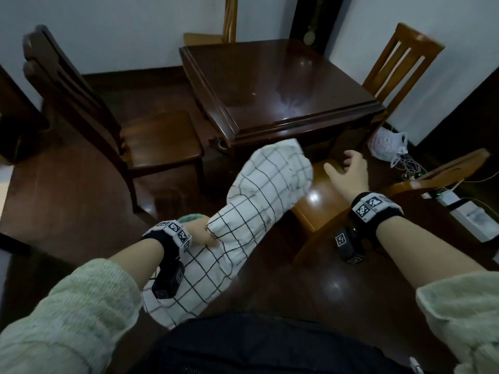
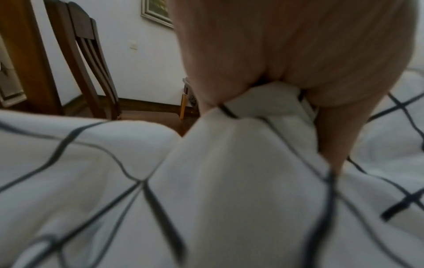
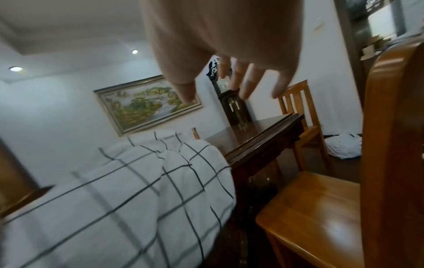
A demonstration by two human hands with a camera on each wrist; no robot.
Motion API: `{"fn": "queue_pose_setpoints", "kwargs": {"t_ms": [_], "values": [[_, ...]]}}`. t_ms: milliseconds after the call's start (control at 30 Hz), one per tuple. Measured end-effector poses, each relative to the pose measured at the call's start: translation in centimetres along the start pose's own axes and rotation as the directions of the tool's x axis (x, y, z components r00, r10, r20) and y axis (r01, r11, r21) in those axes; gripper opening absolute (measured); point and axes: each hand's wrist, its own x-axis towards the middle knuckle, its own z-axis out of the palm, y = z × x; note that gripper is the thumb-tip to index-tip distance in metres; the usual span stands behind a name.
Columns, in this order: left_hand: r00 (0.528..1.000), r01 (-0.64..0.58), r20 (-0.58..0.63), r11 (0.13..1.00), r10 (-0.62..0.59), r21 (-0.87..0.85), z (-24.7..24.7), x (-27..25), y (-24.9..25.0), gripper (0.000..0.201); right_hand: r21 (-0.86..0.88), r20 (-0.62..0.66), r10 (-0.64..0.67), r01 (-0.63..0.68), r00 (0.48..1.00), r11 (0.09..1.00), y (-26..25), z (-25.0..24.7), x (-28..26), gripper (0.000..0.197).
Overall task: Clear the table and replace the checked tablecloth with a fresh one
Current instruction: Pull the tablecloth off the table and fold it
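My left hand [image 1: 205, 233] grips the bundled checked tablecloth [image 1: 259, 201], off the bare bench [image 1: 270, 85] and held above the floor. My right hand [image 1: 348, 171] hangs spread and empty over the chair [image 1: 318, 201]. The loose tail could drag or snag a chair corner (one fistful holds it). Only the left wrist view shows fingers [image 2: 330, 137] bunching cloth; only the right wrist view shows the painting [image 3: 146, 105].

A left hand [image 2: 286, 54] pinches a bunched fold of checked cloth [image 2: 206, 181], which fills the foreground; behind stand a dark wooden chair [image 2: 91, 63], a white wall and a framed picture [image 2: 156, 12].
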Motion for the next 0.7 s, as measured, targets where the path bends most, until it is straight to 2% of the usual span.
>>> {"fn": "queue_pose_setpoints", "kwargs": {"t_ms": [33, 67, 133, 167, 200, 233, 333, 400, 433, 500, 567, 600, 667, 700], "values": [[0.999, 0.038, -0.023, 0.999, -0.039, -0.033, 0.2, 0.3, 0.0, 0.052, 0.009, 0.083, -0.095, 0.094, 0.992, 0.995, -0.1, 0.5, -0.6, 0.064], [0.997, 0.075, -0.027, 0.995, -0.077, -0.068, 0.4, 0.6, -0.2, 0.051, -0.025, 0.200, -0.198, 0.207, 0.960, 0.978, -0.4, 1.0, -1.3, 0.068], [0.992, 0.123, -0.009, 0.983, -0.125, -0.134, 0.5, 1.0, -0.2, 0.051, -0.177, 0.455, -0.333, 0.451, 0.826, 0.875, -0.5, 2.6, -2.7, 0.082], [0.991, 0.136, 0.011, 0.981, -0.136, -0.136, 0.3, 1.0, 0.0, 0.052, -0.252, 0.553, -0.347, 0.549, 0.757, 0.797, -0.5, 3.4, -3.3, 0.089], [0.989, 0.145, 0.032, 0.984, -0.142, -0.108, 0.2, 1.1, 0.0, 0.052, -0.310, 0.616, -0.334, 0.609, 0.714, 0.730, -0.5, 4.2, -3.7, 0.095], [0.987, 0.151, 0.062, 0.986, -0.147, -0.067, 0.0, 1.2, 0.1, 0.051, -0.348, 0.649, -0.310, 0.633, 0.695, 0.692, -0.5, 4.8, -4.0, 0.100], [0.971, 0.149, 0.189, 0.989, -0.145, -0.007, -1.0, -0.2, 1.5, 0.051, -0.359, 0.685, -0.257, 0.623, 0.682, 0.695, -0.5, 5.8, -4.5, 0.109], [0.958, 0.112, 0.264, 0.994, -0.109, 0.005, -1.9, -1.2, 2.7, 0.050, -0.304, 0.717, -0.253, 0.618, 0.650, 0.725, 0.0, 6.3, -4.7, 0.118], [0.954, 0.096, 0.286, 0.995, -0.085, -0.023, -2.4, -1.6, 3.0, 0.050, -0.266, 0.730, -0.246, 0.598, 0.637, 0.756, 0.3, 6.4, -4.9, 0.122], [0.949, 0.079, 0.313, 0.986, -0.029, -0.148, -3.2, -2.3, 3.2, 0.050, -0.192, 0.730, -0.230, 0.515, 0.644, 0.835, 0.8, 6.3, -5.0, 0.126], [0.957, 0.061, 0.289, 0.951, 0.031, -0.304, -3.9, -2.9, 2.6, 0.057, -0.115, 0.739, -0.206, 0.422, 0.641, 0.899, 1.0, 6.1, -5.0, 0.127], [0.965, 0.057, 0.258, 0.921, 0.049, -0.385, -4.1, -2.9, 2.3, 0.060, -0.055, 0.764, -0.203, 0.375, 0.613, 0.925, 1.0, 6.1, -5.1, 0.127], [0.985, 0.009, 0.149, 0.827, 0.091, -0.563, -4.4, -2.8, 2.1, 0.052, 0.092, 0.804, -0.230, 0.267, 0.549, 0.959, 0.9, 6.4, -5.5, 0.123], [0.989, -0.026, 0.093, 0.768, 0.111, -0.639, -4.5, -2.8, 2.4, 0.045, 0.139, 0.801, -0.235, 0.212, 0.550, 0.967, 0.8, 6.6, -5.8, 0.118]]}}
